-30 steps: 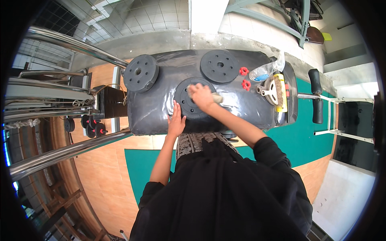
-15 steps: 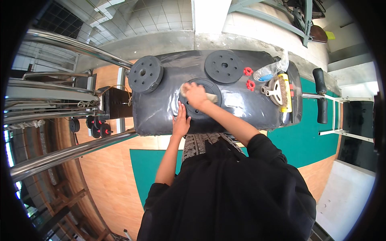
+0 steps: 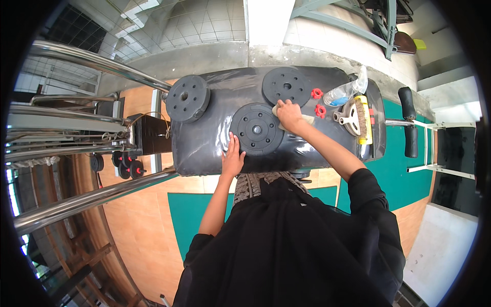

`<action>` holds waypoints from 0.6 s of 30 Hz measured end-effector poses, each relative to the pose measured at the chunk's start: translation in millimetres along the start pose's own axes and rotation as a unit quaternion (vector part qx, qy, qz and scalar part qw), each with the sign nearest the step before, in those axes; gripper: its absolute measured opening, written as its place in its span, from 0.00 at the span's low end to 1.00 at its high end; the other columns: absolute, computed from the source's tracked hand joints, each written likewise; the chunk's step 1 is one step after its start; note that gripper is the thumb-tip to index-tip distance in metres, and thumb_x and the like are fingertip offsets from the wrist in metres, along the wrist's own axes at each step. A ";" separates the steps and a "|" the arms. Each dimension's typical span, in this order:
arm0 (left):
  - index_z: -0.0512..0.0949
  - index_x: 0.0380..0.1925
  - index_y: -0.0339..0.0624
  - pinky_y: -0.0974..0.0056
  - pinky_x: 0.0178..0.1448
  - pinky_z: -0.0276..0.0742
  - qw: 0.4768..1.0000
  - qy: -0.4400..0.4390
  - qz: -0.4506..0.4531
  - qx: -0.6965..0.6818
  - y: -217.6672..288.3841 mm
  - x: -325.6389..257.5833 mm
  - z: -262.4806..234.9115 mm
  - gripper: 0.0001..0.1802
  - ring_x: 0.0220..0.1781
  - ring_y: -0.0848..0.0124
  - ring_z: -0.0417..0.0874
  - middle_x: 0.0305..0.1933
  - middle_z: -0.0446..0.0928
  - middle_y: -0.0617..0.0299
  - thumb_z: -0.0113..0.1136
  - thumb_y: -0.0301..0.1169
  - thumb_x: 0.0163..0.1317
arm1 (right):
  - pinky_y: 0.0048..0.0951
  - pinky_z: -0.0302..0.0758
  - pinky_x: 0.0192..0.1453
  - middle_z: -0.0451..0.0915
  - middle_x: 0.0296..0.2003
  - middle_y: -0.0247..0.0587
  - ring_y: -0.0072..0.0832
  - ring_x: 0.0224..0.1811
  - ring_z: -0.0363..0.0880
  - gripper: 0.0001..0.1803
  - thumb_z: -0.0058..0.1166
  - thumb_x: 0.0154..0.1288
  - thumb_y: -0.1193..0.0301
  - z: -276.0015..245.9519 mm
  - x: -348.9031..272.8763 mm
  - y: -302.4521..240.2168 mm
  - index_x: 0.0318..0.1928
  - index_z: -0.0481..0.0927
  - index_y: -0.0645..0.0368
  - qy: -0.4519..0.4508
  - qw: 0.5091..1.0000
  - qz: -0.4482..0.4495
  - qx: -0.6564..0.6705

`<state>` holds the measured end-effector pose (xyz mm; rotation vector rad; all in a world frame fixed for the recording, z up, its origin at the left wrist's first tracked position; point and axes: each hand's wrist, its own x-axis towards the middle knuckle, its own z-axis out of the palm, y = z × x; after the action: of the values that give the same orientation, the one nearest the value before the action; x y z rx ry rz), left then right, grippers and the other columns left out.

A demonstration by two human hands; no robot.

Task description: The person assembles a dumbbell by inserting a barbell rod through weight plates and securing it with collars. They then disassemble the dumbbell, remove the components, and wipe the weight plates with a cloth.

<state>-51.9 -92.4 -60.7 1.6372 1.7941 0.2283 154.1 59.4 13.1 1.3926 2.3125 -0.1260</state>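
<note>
A black weight plate [image 3: 257, 130] lies flat on a black padded bench [image 3: 204, 148] in front of me. My left hand [image 3: 233, 156] rests at the plate's near left edge, fingers stretched out and touching the rim. At the plate's upper right edge, my right hand [image 3: 290, 116] is closed over a beige cloth [image 3: 309, 119], whose end sticks out to the right of my hand. Two more weight plates lie farther back: one on the left [image 3: 188, 99] and another on the right [image 3: 286, 86], just beyond my right hand.
Two red collar nuts [image 3: 318, 102] lie right of the far plate. A clear spray bottle [image 3: 340, 94], a brush [image 3: 363, 117] and a white-and-brown tool [image 3: 349, 118] crowd the bench's right end. Chrome bars [image 3: 97, 197] flank the left, with dumbbells [image 3: 128, 166] below.
My right hand and the cloth have moved right, from over the middle plate to its upper right edge, uncovering the plate's centre. My left hand stays by the rim.
</note>
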 end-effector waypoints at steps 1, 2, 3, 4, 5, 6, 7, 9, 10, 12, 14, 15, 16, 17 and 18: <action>0.42 0.69 0.47 0.35 0.67 0.48 1.000 -0.002 0.001 0.000 0.1 0.2 0.9 0.39 0.73 0.60 0.51 0.75 0.30 0.68 0.49 0.38 0.63 | 0.34 0.75 0.43 0.70 0.48 0.31 0.30 0.50 0.70 0.12 0.54 0.53 0.72 -2.8 -1.9 -5.4 0.40 0.81 0.56 0.039 0.999 -0.013 0.003; 0.41 0.69 0.48 0.35 0.67 0.49 1.000 -0.007 0.000 0.001 -0.7 1.0 0.7 0.39 0.73 0.60 0.50 0.75 0.30 0.67 0.49 0.38 0.63 | 0.34 0.74 0.44 0.70 0.48 0.31 0.30 0.50 0.70 0.12 0.54 0.53 0.72 -7.0 -0.7 -17.5 0.40 0.81 0.56 0.078 0.997 -0.026 0.005; 0.42 0.69 0.48 0.35 0.66 0.49 1.000 -0.005 0.002 0.000 -0.4 1.6 0.9 0.39 0.73 0.59 0.50 0.75 0.30 0.67 0.50 0.38 0.63 | 0.34 0.74 0.44 0.70 0.48 0.31 0.30 0.50 0.70 0.11 0.55 0.53 0.72 -11.6 1.2 -30.9 0.39 0.82 0.56 0.117 0.992 -0.041 0.007; 0.42 0.69 0.49 0.35 0.66 0.49 1.000 -0.004 0.005 0.000 -0.3 2.3 1.2 0.39 0.73 0.59 0.49 0.75 0.30 0.67 0.50 0.38 0.63 | 0.34 0.73 0.44 0.70 0.48 0.31 0.30 0.50 0.70 0.11 0.55 0.53 0.71 -10.1 6.7 -44.7 0.38 0.82 0.56 0.129 0.988 -0.086 0.016; 0.42 0.69 0.49 0.34 0.66 0.50 1.000 -0.003 0.005 0.001 -1.9 1.3 0.9 0.39 0.74 0.58 0.48 0.75 0.30 0.67 0.50 0.38 0.63 | 0.34 0.73 0.44 0.70 0.48 0.31 0.30 0.50 0.70 0.11 0.55 0.53 0.71 -3.5 14.7 -61.9 0.37 0.82 0.56 0.142 0.981 -0.133 0.026; 0.42 0.70 0.50 0.34 0.66 0.49 1.000 -0.003 0.002 0.016 -3.8 1.1 1.7 0.40 0.74 0.57 0.47 0.75 0.30 0.68 0.50 0.38 0.63 | 0.34 0.72 0.44 0.70 0.48 0.31 0.30 0.50 0.70 0.10 0.55 0.52 0.70 10.5 25.1 -81.3 0.37 0.82 0.57 0.140 0.980 -0.142 0.017; 0.42 0.70 0.50 0.33 0.65 0.49 1.000 0.000 -0.001 0.030 -3.7 1.5 2.9 0.40 0.74 0.56 0.46 0.75 0.30 0.68 0.50 0.38 0.63 | 0.34 0.72 0.44 0.69 0.48 0.30 0.30 0.49 0.70 0.10 0.56 0.52 0.70 15.0 30.5 -95.0 0.36 0.83 0.57 0.140 0.978 -0.153 0.006; 0.41 0.70 0.51 0.31 0.65 0.48 0.999 -0.006 -0.022 0.046 -3.3 0.7 1.0 0.40 0.74 0.53 0.44 0.75 0.30 0.69 0.51 0.38 0.63 | 0.35 0.73 0.43 0.69 0.48 0.30 0.30 0.50 0.70 0.11 0.56 0.53 0.70 17.2 34.9 -100.2 0.38 0.82 0.57 0.126 0.985 -0.115 -0.001; 0.41 0.70 0.51 0.30 0.65 0.47 0.998 -0.015 -0.036 0.044 4.2 -0.8 -2.0 0.40 0.74 0.51 0.42 0.75 0.30 0.69 0.51 0.38 0.63 | 0.35 0.74 0.42 0.70 0.48 0.30 0.29 0.50 0.70 0.12 0.55 0.53 0.70 9.7 30.2 -89.0 0.39 0.81 0.57 0.110 0.990 -0.086 0.006; 0.41 0.70 0.52 0.27 0.64 0.45 0.998 -0.022 -0.045 0.031 5.9 -0.4 -2.4 0.40 0.74 0.47 0.40 0.75 0.29 0.71 0.51 0.38 0.63 | 0.32 0.76 0.39 0.70 0.48 0.31 0.30 0.51 0.70 0.13 0.54 0.54 0.70 10.1 25.6 -58.2 0.41 0.80 0.57 0.120 0.990 -0.046 0.060; 0.41 0.70 0.52 0.27 0.64 0.45 0.998 -0.028 -0.039 0.034 7.3 0.6 -3.4 0.40 0.74 0.48 0.40 0.75 0.29 0.70 0.50 0.38 0.63 | 0.32 0.77 0.39 0.71 0.47 0.31 0.31 0.49 0.72 0.11 0.56 0.52 0.71 16.5 14.5 -36.1 0.38 0.81 0.57 0.113 0.991 -0.026 0.063; 0.40 0.70 0.52 0.28 0.64 0.45 0.998 -0.030 -0.036 0.036 7.5 0.0 -4.3 0.40 0.74 0.48 0.40 0.75 0.29 0.70 0.50 0.38 0.63 | 0.32 0.77 0.39 0.72 0.46 0.31 0.31 0.48 0.72 0.10 0.56 0.52 0.71 15.6 3.3 -29.4 0.37 0.81 0.57 0.096 0.994 -0.025 0.050; 0.40 0.70 0.52 0.28 0.64 0.44 0.998 -0.030 -0.033 0.039 7.2 -0.3 -4.1 0.40 0.74 0.49 0.40 0.75 0.29 0.70 0.50 0.38 0.63 | 0.32 0.77 0.40 0.72 0.46 0.32 0.32 0.48 0.73 0.10 0.56 0.52 0.72 19.7 -6.7 -24.4 0.36 0.82 0.57 0.090 0.995 -0.028 0.041; 0.40 0.70 0.51 0.28 0.64 0.44 0.998 -0.031 -0.031 0.042 6.8 -0.9 -3.7 0.40 0.74 0.50 0.40 0.75 0.29 0.69 0.50 0.38 0.63 | 0.32 0.77 0.40 0.73 0.46 0.33 0.32 0.48 0.73 0.09 0.55 0.52 0.72 24.0 -17.0 -20.6 0.36 0.82 0.57 0.084 0.995 -0.032 0.032; 0.40 0.70 0.51 0.28 0.65 0.44 0.998 -0.030 -0.029 0.046 5.2 -0.7 -4.1 0.40 0.74 0.50 0.40 0.75 0.29 0.69 0.50 0.38 0.63 | 0.32 0.77 0.41 0.74 0.46 0.34 0.33 0.48 0.74 0.09 0.55 0.52 0.72 20.0 -21.6 -20.3 0.36 0.82 0.58 0.080 0.996 -0.037 0.023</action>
<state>-50.1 -90.8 -54.5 1.6346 1.8278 0.0719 151.6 25.8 1.1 1.3861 2.5083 -0.0944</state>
